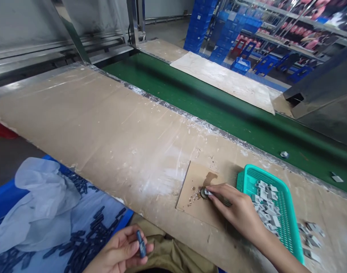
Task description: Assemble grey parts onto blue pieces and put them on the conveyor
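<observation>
My left hand (122,248) is closed around a small dark blue plastic peg (141,244), near the table's front edge. With thumb and fingertips my right hand (233,204) pinches a small light grey piece (208,192). That piece is at a small round dark-rimmed dish (203,193); whether it touches the dish I cannot tell. Under the dish lies a square of brown cardboard (187,189) with wet spots and a dark stain. Right of this hand, a green plastic basket (293,212) holds several light grey angular pieces (266,204).
More grey pieces (311,239) lie right of the basket. A blue bin (1,197) at lower left holds many dark blue pegs (88,242) and crumpled white sheeting (39,204). Beyond the worn tabletop (99,125) runs a green conveyor belt (187,94) carrying two small pieces.
</observation>
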A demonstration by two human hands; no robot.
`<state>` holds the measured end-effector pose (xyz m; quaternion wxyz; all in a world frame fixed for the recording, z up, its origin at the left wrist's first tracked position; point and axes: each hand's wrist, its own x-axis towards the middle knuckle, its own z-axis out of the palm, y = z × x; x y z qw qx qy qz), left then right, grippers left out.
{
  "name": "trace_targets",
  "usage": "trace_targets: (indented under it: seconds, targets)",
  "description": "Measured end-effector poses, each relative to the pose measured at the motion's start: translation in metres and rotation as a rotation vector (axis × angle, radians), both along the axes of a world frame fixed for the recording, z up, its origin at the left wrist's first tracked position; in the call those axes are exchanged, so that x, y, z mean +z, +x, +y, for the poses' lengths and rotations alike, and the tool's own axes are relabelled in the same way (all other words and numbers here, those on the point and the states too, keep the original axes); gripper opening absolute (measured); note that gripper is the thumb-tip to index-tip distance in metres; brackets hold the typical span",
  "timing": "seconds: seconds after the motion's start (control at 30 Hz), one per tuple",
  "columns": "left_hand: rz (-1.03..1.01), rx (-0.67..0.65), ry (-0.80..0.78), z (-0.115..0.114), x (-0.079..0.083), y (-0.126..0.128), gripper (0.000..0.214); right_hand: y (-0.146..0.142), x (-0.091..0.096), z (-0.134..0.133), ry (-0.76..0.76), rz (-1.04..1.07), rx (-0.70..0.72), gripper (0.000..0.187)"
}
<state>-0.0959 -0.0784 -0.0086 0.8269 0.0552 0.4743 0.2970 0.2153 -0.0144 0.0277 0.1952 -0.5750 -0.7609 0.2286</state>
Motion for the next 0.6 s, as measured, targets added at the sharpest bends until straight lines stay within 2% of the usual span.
trace_targets:
  seconds: [0.17,0.3,0.5,0.6]
  targets:
    - [-0.022,-0.051,0.142,0.009,0.005,0.023,0.017,-0.001,-0.003,0.000,-0.008,-0.027,0.030,0.023]
    - [0.022,0.029,0.232,0.017,0.010,0.050,0.023,-0.001,-0.003,0.000,-0.004,0.006,0.015,0.020]
    - [-0.001,0.185,0.311,0.034,0.010,0.106,0.029,-0.008,0.022,-0.010,-0.079,0.220,-0.243,0.018]
    - [-0.046,0.223,0.351,0.041,0.014,0.129,0.025,-0.015,0.036,-0.017,-0.134,0.365,-0.312,0.017]
